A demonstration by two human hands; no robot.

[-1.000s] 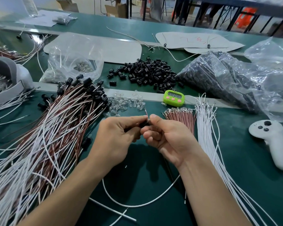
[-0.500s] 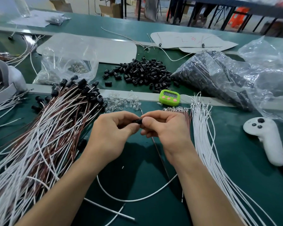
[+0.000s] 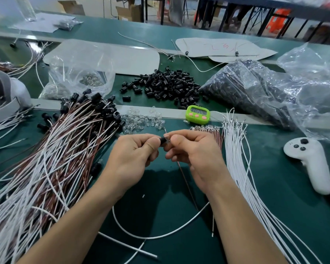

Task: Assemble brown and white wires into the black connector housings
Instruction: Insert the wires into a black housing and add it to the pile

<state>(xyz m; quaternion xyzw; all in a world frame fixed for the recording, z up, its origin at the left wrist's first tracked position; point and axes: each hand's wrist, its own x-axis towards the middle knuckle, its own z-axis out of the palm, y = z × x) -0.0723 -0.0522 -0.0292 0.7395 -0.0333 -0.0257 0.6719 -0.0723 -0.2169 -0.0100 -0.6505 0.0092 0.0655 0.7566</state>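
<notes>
My left hand (image 3: pixel 130 159) pinches a black connector housing (image 3: pixel 162 141) between thumb and forefinger. My right hand (image 3: pixel 194 155) meets it from the other side, its grip closed on the housing's far end. Something small and clear seems to sit there, though the fingers hide too much to be sure. Both hands are held above the middle of the green tabletop (image 3: pixel 274 187). A brown wire (image 3: pixel 187 185) trails down from between my hands toward the near edge, and a white wire (image 3: pixel 160 236) curves across the tabletop below my wrists. Toward the left edge lies a big heap of finished leads (image 3: pixel 55 149), brown and white, each capped in black. Toward the right edge loose white wires (image 3: pixel 242 159) fan out, with a small bunch of brown wires (image 3: pixel 215 133) just beside them. Farther back sit a pile of black housings (image 3: pixel 166 86), a scatter of clear bulbs (image 3: pixel 143 120) and a green timer (image 3: pixel 197 114). A white controller (image 3: pixel 311 162) lies near the right edge.
</notes>
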